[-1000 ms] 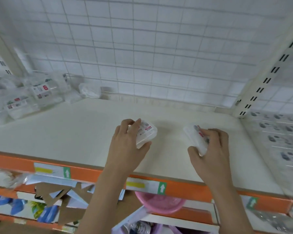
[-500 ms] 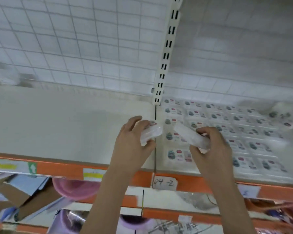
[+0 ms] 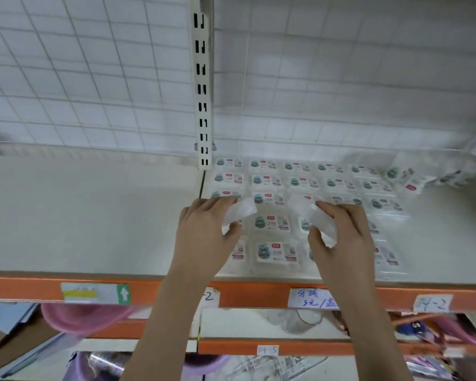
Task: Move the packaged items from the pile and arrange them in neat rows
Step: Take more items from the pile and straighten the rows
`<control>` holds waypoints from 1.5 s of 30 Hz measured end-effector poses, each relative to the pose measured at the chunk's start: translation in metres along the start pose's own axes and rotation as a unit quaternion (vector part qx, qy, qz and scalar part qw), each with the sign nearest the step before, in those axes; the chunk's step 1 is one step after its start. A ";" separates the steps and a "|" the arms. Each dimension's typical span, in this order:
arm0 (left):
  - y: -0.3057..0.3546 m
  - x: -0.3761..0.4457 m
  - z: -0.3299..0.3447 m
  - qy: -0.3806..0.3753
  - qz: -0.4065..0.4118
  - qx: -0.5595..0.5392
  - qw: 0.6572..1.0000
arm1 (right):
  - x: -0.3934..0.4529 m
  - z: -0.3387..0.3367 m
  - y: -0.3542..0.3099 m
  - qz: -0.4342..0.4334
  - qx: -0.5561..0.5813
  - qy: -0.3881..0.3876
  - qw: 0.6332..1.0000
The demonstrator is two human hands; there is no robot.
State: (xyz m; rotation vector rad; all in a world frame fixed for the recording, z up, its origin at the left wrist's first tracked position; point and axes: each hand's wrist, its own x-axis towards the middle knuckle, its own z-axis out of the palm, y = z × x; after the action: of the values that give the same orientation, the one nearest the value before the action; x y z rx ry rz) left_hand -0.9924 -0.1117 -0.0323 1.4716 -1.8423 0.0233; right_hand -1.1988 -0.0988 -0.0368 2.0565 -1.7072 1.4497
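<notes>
Head view of a white shelf fronted by an orange rail. The left hand pinched a clear packet between thumb and fingers, holding it raised above the left edge of the laid-out packets. The right hand likewise pinched a second clear packet between thumb and fingers, holding it tilted over the right-centre of the same group. The two hands were apart, with one column of packets visible between them.

The arranged rows of packets lay flat on the shelf, right of the slotted white upright, running from the far wall grid toward the near edge; each bore a green-and-red printed label. The nearest rows were partly hidden by the hands. At the far right, a few loose packets lay at angles, out of line with the rows and blurred. The shelf surface left of the upright was bare.

On the rail were a label with a green arrow, a handwritten label partly covered by the right forearm, and another handwritten tag farther right. Below the rail, a pink basin and other goods appeared, too blurred to identify.
</notes>
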 end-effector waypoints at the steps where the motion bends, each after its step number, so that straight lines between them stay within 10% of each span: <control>1: 0.005 0.002 0.005 -0.007 0.005 -0.001 1.000 | 0.000 -0.005 0.007 0.001 -0.007 0.000 1.000; 17: 0.149 0.013 0.118 -0.010 0.032 0.017 0.999 | 0.013 -0.096 0.187 -0.029 -0.085 -0.084 0.992; 35: 0.200 -0.014 0.129 -0.028 -0.026 0.052 0.998 | 0.022 -0.100 0.221 -0.065 0.006 -0.216 0.974; 45: 0.280 -0.026 0.175 -0.124 0.101 0.056 0.986 | 0.006 -0.147 0.253 -0.011 -0.016 -0.171 0.985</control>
State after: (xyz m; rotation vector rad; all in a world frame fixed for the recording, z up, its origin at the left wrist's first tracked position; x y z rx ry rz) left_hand -1.3215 -0.0758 -0.0512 1.4088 -2.2188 0.0447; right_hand -1.4899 -0.1070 -0.0712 2.4106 -1.7968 1.1009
